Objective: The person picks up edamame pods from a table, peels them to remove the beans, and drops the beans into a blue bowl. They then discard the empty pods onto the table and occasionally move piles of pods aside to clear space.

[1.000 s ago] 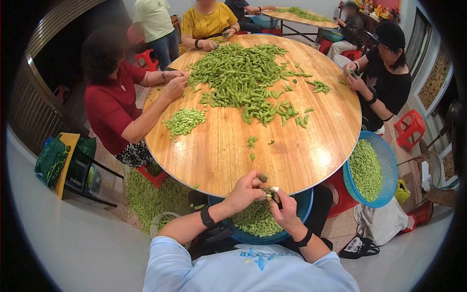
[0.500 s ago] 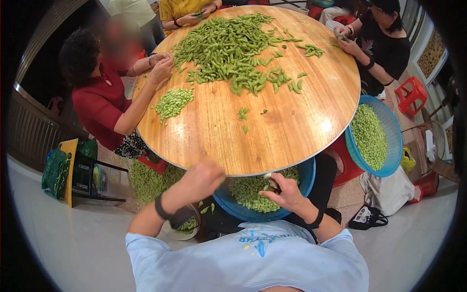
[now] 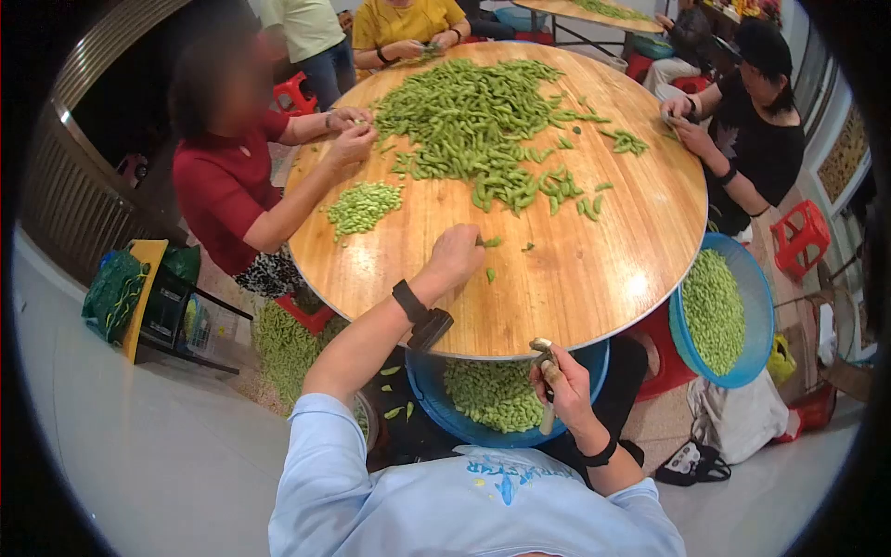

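My left hand (image 3: 455, 255) is over the round wooden table (image 3: 399, 288), its closed fingertips on a green pod (image 3: 491, 242). Another small pod (image 3: 490, 275) lies just below it. At the table's near edge, my right hand (image 3: 564, 382) is closed around a small metal tool (image 3: 548, 420), whose exact shape is unclear. Under that edge sits a blue basket (image 3: 432, 395) holding shelled green beans (image 3: 492, 395). A large heap of pods (image 3: 464, 111) covers the far middle of the table.
A person in red (image 3: 218, 190) works at the left beside a bean pile (image 3: 365, 206). Others sit in yellow (image 3: 399, 26) and black (image 3: 761, 139). At the right are a second blue basket (image 3: 766, 320) and a red stool (image 3: 798, 239).
My left hand has moved forward from the near edge onto the table, to the pod. My right hand has turned more upright, still with the tool. The view has shifted.
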A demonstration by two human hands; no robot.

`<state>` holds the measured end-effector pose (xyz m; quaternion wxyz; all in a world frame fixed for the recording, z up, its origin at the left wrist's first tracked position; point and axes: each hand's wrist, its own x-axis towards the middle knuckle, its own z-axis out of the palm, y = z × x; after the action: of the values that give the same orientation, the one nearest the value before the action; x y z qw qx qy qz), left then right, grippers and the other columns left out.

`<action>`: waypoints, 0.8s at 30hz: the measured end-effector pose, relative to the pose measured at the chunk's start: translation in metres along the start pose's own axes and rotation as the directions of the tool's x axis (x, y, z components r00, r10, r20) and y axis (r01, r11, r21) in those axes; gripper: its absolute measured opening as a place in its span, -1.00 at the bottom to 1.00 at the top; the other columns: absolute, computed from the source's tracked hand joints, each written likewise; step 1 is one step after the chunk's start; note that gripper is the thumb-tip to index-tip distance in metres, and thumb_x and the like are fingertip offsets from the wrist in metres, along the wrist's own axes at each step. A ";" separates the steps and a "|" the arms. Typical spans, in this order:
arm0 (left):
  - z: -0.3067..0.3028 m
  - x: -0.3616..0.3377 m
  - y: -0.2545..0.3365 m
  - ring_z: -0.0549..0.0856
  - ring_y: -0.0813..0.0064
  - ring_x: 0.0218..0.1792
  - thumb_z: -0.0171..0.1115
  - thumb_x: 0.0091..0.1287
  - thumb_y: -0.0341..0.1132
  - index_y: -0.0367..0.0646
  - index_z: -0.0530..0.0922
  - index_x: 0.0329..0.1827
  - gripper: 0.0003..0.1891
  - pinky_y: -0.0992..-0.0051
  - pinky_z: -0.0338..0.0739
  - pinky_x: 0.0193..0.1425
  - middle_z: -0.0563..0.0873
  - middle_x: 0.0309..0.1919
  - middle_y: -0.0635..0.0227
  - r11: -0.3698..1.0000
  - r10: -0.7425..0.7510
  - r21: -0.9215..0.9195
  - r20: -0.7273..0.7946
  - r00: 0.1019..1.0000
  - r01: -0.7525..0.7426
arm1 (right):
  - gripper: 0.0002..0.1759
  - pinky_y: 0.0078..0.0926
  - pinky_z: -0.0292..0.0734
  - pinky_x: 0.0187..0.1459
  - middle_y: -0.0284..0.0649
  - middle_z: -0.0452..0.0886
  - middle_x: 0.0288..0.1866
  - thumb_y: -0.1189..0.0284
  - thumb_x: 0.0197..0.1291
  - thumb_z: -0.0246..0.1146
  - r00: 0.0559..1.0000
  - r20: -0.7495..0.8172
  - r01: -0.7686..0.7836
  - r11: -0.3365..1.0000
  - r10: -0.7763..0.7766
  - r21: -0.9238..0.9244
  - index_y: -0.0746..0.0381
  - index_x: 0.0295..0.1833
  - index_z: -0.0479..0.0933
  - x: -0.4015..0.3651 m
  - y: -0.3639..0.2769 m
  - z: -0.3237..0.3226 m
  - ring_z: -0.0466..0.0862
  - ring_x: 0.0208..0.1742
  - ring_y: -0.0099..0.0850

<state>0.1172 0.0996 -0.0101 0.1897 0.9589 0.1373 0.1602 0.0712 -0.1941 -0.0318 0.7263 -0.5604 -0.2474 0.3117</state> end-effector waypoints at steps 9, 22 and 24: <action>-0.040 -0.052 0.049 0.59 0.50 -0.50 0.21 0.24 -0.43 -0.28 0.59 -0.20 -0.87 0.51 0.46 -0.44 0.64 -0.49 0.28 0.671 0.026 -0.738 0.119 0.993 0.071 | -0.55 -0.68 0.34 -0.59 -0.25 0.43 -0.36 0.46 0.42 -0.07 0.992 -0.097 -0.050 0.948 0.084 0.314 0.27 0.38 0.26 0.036 -0.022 0.022 0.42 -0.54 -0.56; -0.032 -0.085 0.058 0.56 0.75 -0.42 0.26 0.27 -0.44 -0.29 0.63 -0.19 -0.88 0.67 0.46 -0.32 0.66 -0.41 0.50 0.367 0.084 -0.862 0.404 0.911 0.349 | -0.50 -0.71 0.35 -0.58 -0.28 0.49 -0.33 0.42 0.46 -0.05 0.998 0.037 -0.069 0.912 0.059 0.404 0.23 0.46 0.17 0.044 -0.011 0.027 0.42 -0.54 -0.61; -0.031 -0.086 0.058 0.56 0.74 -0.39 0.25 0.27 -0.44 -0.30 0.62 -0.19 -0.88 0.65 0.48 -0.27 0.66 -0.41 0.50 0.386 0.097 -0.869 0.372 0.923 0.309 | -0.50 -0.71 0.35 -0.58 -0.28 0.49 -0.34 0.42 0.46 -0.04 0.998 0.039 -0.061 0.914 0.050 0.402 0.23 0.46 0.18 0.043 -0.010 0.028 0.42 -0.55 -0.62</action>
<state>0.0391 0.0301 0.0192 0.7175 0.6945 0.0508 0.0160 0.0828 -0.1460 -0.0148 0.8136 -0.4012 -0.1720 0.3842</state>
